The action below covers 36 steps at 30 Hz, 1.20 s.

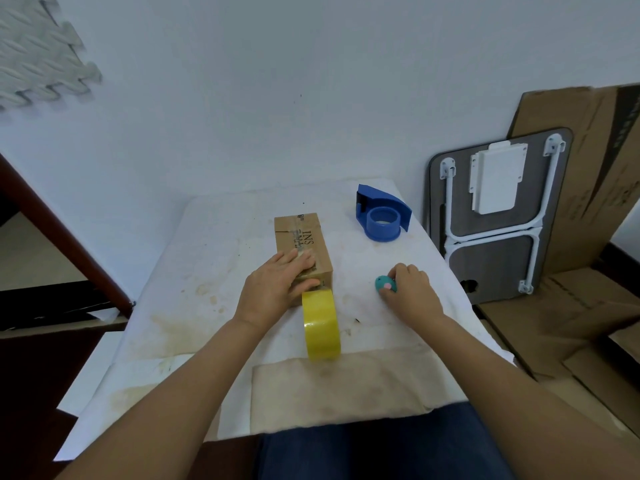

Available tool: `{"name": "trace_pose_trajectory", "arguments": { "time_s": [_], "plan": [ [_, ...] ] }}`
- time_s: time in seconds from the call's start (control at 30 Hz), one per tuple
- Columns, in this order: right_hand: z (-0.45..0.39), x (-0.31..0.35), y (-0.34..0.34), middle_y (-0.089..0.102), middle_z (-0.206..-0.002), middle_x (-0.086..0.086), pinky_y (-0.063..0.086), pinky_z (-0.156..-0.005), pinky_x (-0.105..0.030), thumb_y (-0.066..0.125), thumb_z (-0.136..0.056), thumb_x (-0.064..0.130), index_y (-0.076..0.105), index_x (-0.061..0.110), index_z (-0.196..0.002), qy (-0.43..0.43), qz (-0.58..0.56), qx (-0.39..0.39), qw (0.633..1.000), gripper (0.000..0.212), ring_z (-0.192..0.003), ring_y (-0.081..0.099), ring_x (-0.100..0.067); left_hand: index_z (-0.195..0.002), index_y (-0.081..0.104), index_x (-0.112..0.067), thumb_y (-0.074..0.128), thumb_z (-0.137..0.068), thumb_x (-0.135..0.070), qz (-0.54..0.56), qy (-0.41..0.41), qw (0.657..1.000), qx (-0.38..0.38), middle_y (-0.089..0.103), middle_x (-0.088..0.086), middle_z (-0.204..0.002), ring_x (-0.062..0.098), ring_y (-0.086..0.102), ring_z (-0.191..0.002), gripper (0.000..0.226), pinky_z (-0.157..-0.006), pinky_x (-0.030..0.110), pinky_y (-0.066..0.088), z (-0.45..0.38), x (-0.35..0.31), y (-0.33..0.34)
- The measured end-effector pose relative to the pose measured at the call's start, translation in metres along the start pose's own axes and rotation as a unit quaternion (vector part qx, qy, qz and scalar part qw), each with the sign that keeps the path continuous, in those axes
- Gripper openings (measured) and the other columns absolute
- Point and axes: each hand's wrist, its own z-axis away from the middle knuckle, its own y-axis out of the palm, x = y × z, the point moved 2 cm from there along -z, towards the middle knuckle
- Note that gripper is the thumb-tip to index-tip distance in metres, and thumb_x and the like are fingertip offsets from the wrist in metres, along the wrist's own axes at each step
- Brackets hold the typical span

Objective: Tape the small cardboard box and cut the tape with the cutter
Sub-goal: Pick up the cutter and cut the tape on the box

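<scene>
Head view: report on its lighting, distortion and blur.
Head view: soft, even light with faint shadows; wide-angle bending bows the white cloth-covered table and stretches both forearms; a mild sheen on the yellow tape roll; the small brown cardboard box is sharp, while the grey foam mat at the top-left corner is blurred.

The cardboard box (304, 251) lies on the counter (207, 271), near its centre, long axis running away from the person. The tape roll (321, 327) stands on edge directly before the box, touching its near end. The left hand (273, 289) rests flat on the box's near top. The tape dispenser (382, 216) sits behind and right of the box, well apart. The right hand (410, 289) rests on the counter right of the box, with the cutter (385, 283) at its fingertips.
</scene>
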Motion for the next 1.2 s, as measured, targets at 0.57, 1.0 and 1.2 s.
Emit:
{"name": "trace_pose_trajectory", "arguments": {
  "time_s": [0.57, 1.0, 1.2],
  "plan": [
    [0.044, 0.035, -0.008, 0.069, -0.112, -0.017, 0.060, -0.076, -0.023, 0.042, -0.102, 0.012, 0.051, -0.003, -0.126, 0.132, -0.670, 0.164, 0.712, 0.029, -0.095, 0.069, -0.021, -0.128, 0.057, -0.043, 0.049, -0.076, -0.072, 0.139, -0.039, 0.988, 0.061, 0.051, -0.016, -0.144, 0.013, 0.038, -0.140, 0.060, -0.112, 0.044, 0.037, -0.003, 0.014, 0.002],
    [0.067, 0.040, -0.010, 0.071, -0.106, -0.011, 0.054, -0.074, -0.022, 0.045, -0.101, 0.022, 0.062, 0.006, -0.113, 0.045, -0.629, 0.157, 0.760, 0.026, -0.086, 0.067, -0.014, -0.121, 0.063, -0.030, 0.065, -0.090, -0.031, 0.194, -0.038, 0.976, 0.093, 0.054, -0.012, -0.141, 0.007, 0.051, -0.122, 0.031, -0.114, 0.044, 0.032, -0.010, -0.005, -0.020],
    [0.066, 0.044, -0.015, 0.072, -0.117, -0.001, 0.043, -0.081, -0.025, 0.050, -0.099, 0.022, 0.063, 0.012, -0.119, 0.078, -0.705, 0.183, 0.681, 0.026, -0.091, 0.055, -0.013, -0.119, 0.064, -0.027, 0.059, -0.094, -0.024, 0.191, -0.021, 0.980, 0.044, 0.047, -0.007, -0.148, 0.011, 0.040, -0.137, 0.026, -0.119, 0.035, 0.015, -0.009, -0.017, -0.036]
  ]
}}
